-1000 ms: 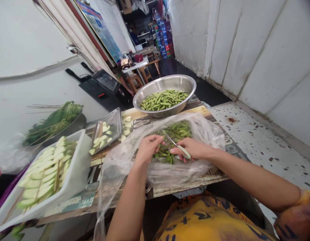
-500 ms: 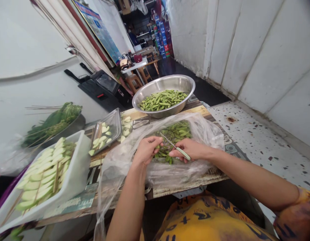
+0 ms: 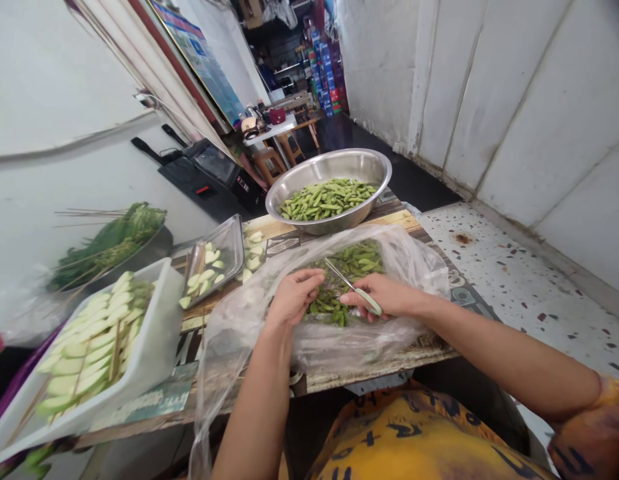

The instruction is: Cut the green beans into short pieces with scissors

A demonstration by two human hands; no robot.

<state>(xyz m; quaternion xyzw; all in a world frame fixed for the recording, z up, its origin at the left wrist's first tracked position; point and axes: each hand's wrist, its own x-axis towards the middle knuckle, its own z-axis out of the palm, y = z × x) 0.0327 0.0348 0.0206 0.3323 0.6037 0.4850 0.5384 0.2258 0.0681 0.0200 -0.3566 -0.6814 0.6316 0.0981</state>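
My left hand (image 3: pixel 297 295) is pinched closed above an opened clear plastic bag (image 3: pixel 414 257); what its fingertips hold, if anything, is too small to make out. In my right hand (image 3: pixel 379 295) is a slim pair of scissors (image 3: pixel 341 273) with a pale green handle, the narrow metal blades pointing up and left toward my left fingertips. Loose green bean pods (image 3: pixel 362 257) lie in the bag below both hands. Beyond the bag stands a wide steel basin (image 3: pixel 377 172) with many more green bean pods (image 3: pixel 327 200) in it.
To the left, a white plastic tub (image 3: pixel 162 320) holds skewered pale green slices. Behind it are a metal tray (image 3: pixel 235 243) of cut pieces and a bowl of leafy greens (image 3: pixel 117 240). Everything rests on a wood-patterned table (image 3: pixel 389 363); a wall (image 3: pixel 514 113) rises at right.
My left fingertips have risen slightly, and the green pod seen at them before no longer shows clearly. The scissors have shifted a little up and right.
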